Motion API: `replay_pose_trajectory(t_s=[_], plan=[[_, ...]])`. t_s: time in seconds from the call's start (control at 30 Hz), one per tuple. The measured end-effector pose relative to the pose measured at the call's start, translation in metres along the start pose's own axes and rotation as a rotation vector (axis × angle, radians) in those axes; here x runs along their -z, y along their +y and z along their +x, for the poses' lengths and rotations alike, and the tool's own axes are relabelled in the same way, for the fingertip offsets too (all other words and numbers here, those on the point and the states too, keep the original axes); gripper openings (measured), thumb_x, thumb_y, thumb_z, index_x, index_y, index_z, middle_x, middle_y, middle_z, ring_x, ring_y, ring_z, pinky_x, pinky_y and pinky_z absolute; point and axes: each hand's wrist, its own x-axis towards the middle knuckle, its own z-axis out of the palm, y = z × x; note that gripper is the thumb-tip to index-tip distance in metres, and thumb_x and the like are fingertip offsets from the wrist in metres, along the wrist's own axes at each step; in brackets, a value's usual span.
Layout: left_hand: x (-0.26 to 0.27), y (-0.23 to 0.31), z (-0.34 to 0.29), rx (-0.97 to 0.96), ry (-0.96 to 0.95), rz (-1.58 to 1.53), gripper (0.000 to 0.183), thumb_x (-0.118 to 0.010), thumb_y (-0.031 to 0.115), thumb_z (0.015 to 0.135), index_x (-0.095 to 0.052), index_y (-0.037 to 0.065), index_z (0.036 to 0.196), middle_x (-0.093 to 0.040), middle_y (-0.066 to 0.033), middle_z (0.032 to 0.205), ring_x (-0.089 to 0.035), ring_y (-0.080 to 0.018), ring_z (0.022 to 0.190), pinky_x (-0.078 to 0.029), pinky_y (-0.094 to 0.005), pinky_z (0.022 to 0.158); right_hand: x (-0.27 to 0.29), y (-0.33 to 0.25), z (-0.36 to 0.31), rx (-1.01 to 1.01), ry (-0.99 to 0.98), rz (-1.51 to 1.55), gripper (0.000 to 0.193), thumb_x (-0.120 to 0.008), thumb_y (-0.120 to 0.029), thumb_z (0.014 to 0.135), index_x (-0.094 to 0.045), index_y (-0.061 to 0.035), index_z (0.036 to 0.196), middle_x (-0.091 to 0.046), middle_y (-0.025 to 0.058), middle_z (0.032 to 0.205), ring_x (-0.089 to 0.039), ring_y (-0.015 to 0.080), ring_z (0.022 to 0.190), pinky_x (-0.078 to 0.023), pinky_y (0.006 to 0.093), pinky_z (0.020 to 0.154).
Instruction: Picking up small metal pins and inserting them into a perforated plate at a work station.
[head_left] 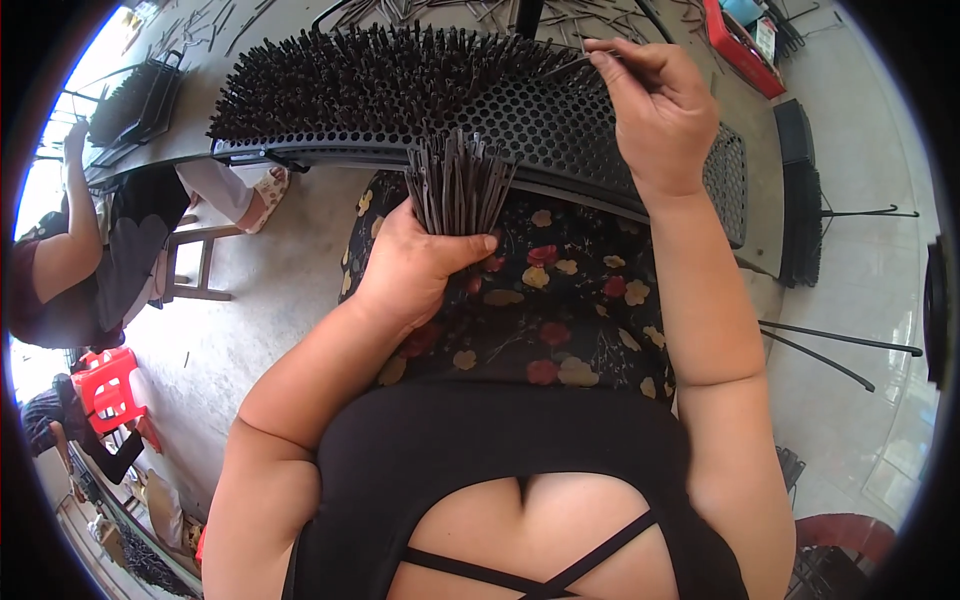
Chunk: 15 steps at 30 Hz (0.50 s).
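Observation:
My left hand (408,262) is closed round a bundle of thin dark strips (460,188), held upright over my lap. Just beyond it lies a long black perforated panel (535,135) with rows of round holes. Dark strips (340,85) stand packed in the holes on its left and middle part; bare holes show toward the right. Above the panel's right part, my right hand (668,112) pinches between thumb and forefinger a single thin dark strip (568,66), slanting down to the left. Whether its lower tip is in a hole I cannot tell.
Loose strips (490,14) are scattered on the table behind the panel. A red tray (742,48) stands far right, near black brush-like pieces (803,200) and hooked rods (840,345). At left are another person (85,240), a wooden stool (203,262) and a red plastic stool (108,390).

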Motion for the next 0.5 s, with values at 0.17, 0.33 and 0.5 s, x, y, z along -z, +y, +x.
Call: replay_pose_trajectory(t_s=[0.17, 0.33, 0.5], plan=[[0.0002, 0.0007, -0.0004, 0.014, 0.025, 0.001, 0.026, -0.07, -0.006, 0.078, -0.06, 0.002, 0.102, -0.065, -0.0061, 0.086, -0.065, -0.0167, 0.07, -0.049, -0.028, 0.049, -0.0008, -0.0015, 0.0028, -0.069, 0.001, -0.172, 0.01, -0.066, 0.008, 0.088, -0.061, 0.0014, 0.092, -0.072, 0.0115, 0.097, -0.07, 0.0155, 0.093, -0.056, 0.0242, 0.085], [-0.002, -0.0004, -0.0003, 0.0, 0.03, 0.033, 0.029, -0.068, -0.004, 0.079, -0.059, 0.002, 0.106, -0.065, -0.0079, 0.086, -0.062, -0.0173, 0.066, -0.047, -0.0293, 0.049, -0.0001, -0.005, 0.006, -0.062, -0.022, -0.201, 0.009, -0.067, 0.008, 0.088, -0.061, 0.0014, 0.091, -0.072, 0.0115, 0.096, -0.07, 0.0157, 0.092, -0.056, 0.0244, 0.085], [-0.0012, -0.001, -0.0002, -0.009, 0.029, 0.022, 0.029, -0.068, -0.005, 0.079, -0.059, 0.002, 0.106, -0.065, -0.0079, 0.085, -0.062, -0.0175, 0.066, -0.047, -0.0289, 0.05, -0.0044, 0.0012, 0.0005, -0.086, 0.086, -0.111, 0.008, -0.075, -0.001, 0.082, -0.067, -0.0001, 0.084, -0.074, 0.0061, 0.083, -0.069, 0.0085, 0.077, -0.054, 0.0211, 0.07]])
